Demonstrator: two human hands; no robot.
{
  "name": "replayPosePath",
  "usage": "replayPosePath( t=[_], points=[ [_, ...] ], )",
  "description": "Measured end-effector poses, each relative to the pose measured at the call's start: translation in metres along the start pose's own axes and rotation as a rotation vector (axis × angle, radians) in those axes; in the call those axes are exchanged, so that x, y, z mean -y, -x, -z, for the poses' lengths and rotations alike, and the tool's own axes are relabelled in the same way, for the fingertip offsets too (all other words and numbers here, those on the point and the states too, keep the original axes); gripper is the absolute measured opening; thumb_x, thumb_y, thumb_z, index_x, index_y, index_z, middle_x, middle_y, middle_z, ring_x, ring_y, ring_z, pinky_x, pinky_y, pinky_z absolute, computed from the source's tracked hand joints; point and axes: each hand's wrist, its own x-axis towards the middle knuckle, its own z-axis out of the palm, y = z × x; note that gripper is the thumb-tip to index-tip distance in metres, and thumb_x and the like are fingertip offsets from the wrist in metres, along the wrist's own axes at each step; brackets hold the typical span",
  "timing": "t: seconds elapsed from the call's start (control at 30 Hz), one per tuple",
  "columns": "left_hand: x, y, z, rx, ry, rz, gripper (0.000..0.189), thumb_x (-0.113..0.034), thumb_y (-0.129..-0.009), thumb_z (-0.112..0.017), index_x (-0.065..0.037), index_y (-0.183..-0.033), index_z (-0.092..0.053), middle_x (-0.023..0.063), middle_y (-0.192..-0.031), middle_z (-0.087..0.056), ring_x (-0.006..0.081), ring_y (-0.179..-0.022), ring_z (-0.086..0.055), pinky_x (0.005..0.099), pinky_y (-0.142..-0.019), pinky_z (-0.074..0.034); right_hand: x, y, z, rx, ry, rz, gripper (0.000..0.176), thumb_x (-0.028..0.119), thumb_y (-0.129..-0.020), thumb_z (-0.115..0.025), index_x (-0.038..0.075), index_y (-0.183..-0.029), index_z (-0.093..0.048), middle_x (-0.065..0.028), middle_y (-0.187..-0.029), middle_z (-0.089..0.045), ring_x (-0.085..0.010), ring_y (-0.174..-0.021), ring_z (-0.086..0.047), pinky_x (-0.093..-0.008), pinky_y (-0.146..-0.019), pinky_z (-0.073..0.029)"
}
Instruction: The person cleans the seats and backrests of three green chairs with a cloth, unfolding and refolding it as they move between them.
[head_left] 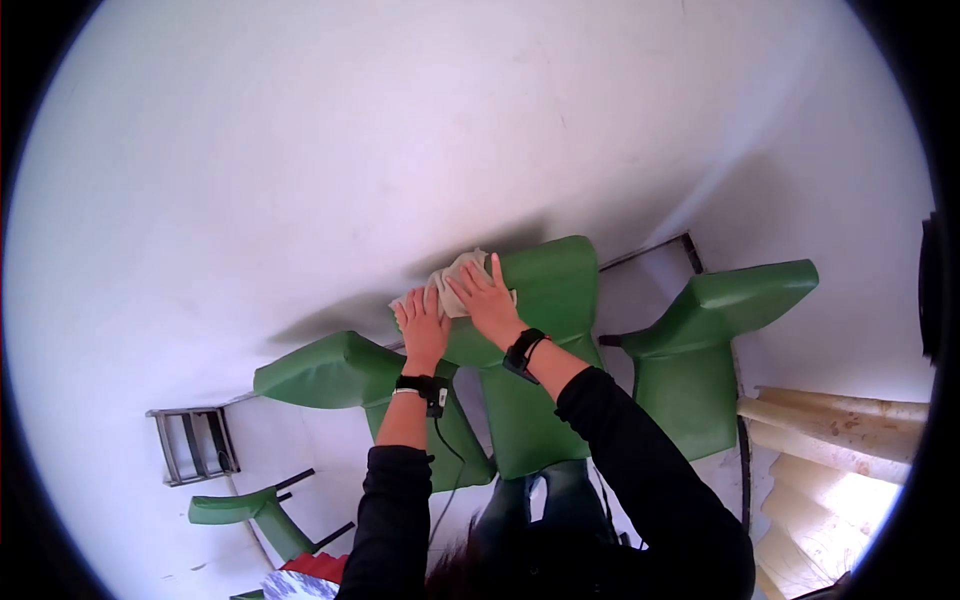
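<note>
A beige cloth (462, 274) lies bunched over the upper left part of the middle green chair's backrest (550, 285). My right hand (487, 303) presses on the cloth with its fingers stretched out and spread. Beside it, my left hand (423, 326) rests at the cloth's left end, by the backrest's corner, fingers extended. Both palms face down, so their undersides are hidden. Below the hands is the same chair's green seat (533, 425).
A green chair (690, 385) stands to the right and another green chair (345, 370) to the left. The white wall (300, 170) rises behind them. At lower left are a metal frame (193, 446) and a smaller-looking green chair (270, 520). A curtain (835, 430) hangs at right.
</note>
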Motion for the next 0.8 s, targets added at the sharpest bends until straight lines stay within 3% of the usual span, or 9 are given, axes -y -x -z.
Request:
replayPosePath(
  t=[0.27,0.4,0.5,0.57,0.6,0.67,0.7,0.77,0.8],
  points=[
    [-0.075,-0.027,-0.019,-0.092,0.146,-0.043,0.052,-0.030,-0.077,-0.052,-0.014,-0.125,-0.037,0.0129,-0.128,-0.036,0.0275,-0.122,-0.028,0.0501,-0.100,-0.015,-0.081,0.035,0.028,0.096,0.111,-0.232,0.052,0.010,-0.075,-0.046,0.012,-0.126,-0.035,-0.0090,-0.129,-0.035,-0.0210,-0.125,-0.024,-0.0596,-0.098,-0.004],
    [-0.057,-0.020,-0.013,-0.093,0.263,-0.080,0.046,-0.022,-0.077,-0.051,-0.011,-0.121,-0.039,0.0122,-0.127,-0.037,0.0267,-0.121,-0.029,0.0472,-0.100,-0.018,-0.065,0.035,0.025,0.140,0.239,-0.242,0.053,0.007,-0.074,-0.046,0.012,-0.125,-0.035,-0.0094,-0.130,-0.034,-0.0215,-0.125,-0.023,-0.0585,-0.099,-0.005],
    [-0.031,-0.008,-0.010,-0.128,0.133,-0.082,0.043,-0.014,-0.077,-0.048,-0.009,-0.120,-0.040,0.0125,-0.126,-0.037,0.0256,-0.121,-0.029,0.0432,-0.101,-0.019,-0.039,0.032,0.021,0.128,0.329,-0.162,0.054,0.005,-0.073,-0.046,0.011,-0.125,-0.035,-0.0105,-0.130,-0.034,-0.0224,-0.125,-0.024,-0.0574,-0.099,-0.003],
    [-0.006,0.009,-0.007,-0.159,0.176,-0.112,0.043,-0.008,-0.078,-0.040,-0.005,-0.121,-0.040,0.0122,-0.127,-0.037,0.0246,-0.123,-0.028,0.0427,-0.101,-0.018,-0.009,0.032,0.025,0.061,0.269,-0.116,0.047,0.003,-0.071,-0.046,0.010,-0.118,-0.043,-0.0093,-0.117,-0.046,-0.0263,-0.118,-0.033,-0.0492,-0.100,-0.018],
    [0.005,0.018,-0.005,-0.163,0.189,-0.121,0.043,-0.008,-0.078,-0.040,-0.005,-0.121,-0.040,0.0122,-0.127,-0.037,0.0246,-0.123,-0.028,0.0427,-0.101,-0.018,0.007,0.034,0.029,0.063,0.284,-0.122,0.047,0.003,-0.071,-0.046,0.010,-0.118,-0.043,-0.0093,-0.117,-0.046,-0.0263,-0.118,-0.033,-0.0492,-0.100,-0.018],
    [0.026,0.036,0.002,-0.243,0.295,-0.114,0.035,-0.007,-0.077,-0.042,-0.004,-0.112,-0.048,0.0115,-0.121,-0.044,0.0239,-0.118,-0.035,0.0439,-0.100,-0.019,0.039,0.042,0.036,0.263,-0.007,-0.198,0.038,0.002,-0.069,-0.047,0.011,-0.106,-0.052,-0.0073,-0.098,-0.053,-0.0277,-0.101,-0.047,-0.0388,-0.088,-0.038],
    [0.037,0.048,0.008,-0.246,0.304,-0.129,0.035,-0.007,-0.077,-0.042,-0.004,-0.112,-0.048,0.0115,-0.121,-0.044,0.0239,-0.118,-0.035,0.0439,-0.100,-0.019,0.057,0.051,0.040,0.259,0.004,-0.211,0.038,0.002,-0.069,-0.047,0.011,-0.106,-0.052,-0.0073,-0.098,-0.053,-0.0277,-0.101,-0.047,-0.0388,-0.088,-0.038],
    [0.054,0.079,0.020,-0.081,0.356,-0.104,0.028,-0.009,-0.076,-0.047,-0.003,-0.103,-0.051,0.0135,-0.105,-0.055,0.0280,-0.099,-0.051,0.0419,-0.093,-0.031,0.094,0.074,0.046,0.196,-0.189,-0.310,0.032,0.000,-0.067,-0.048,0.011,-0.096,-0.057,-0.0069,-0.086,-0.054,-0.0276,-0.085,-0.053,-0.0346,-0.071,-0.046],
    [0.061,0.093,0.024,-0.091,0.356,-0.114,0.028,-0.009,-0.076,-0.047,-0.003,-0.103,-0.051,0.0135,-0.105,-0.055,0.0280,-0.099,-0.051,0.0419,-0.093,-0.031,0.109,0.080,0.054,0.184,-0.182,-0.313,0.032,0.000,-0.067,-0.048,0.011,-0.096,-0.057,-0.0069,-0.086,-0.054,-0.0276,-0.085,-0.053,-0.0346,-0.071,-0.046]
  ],
)
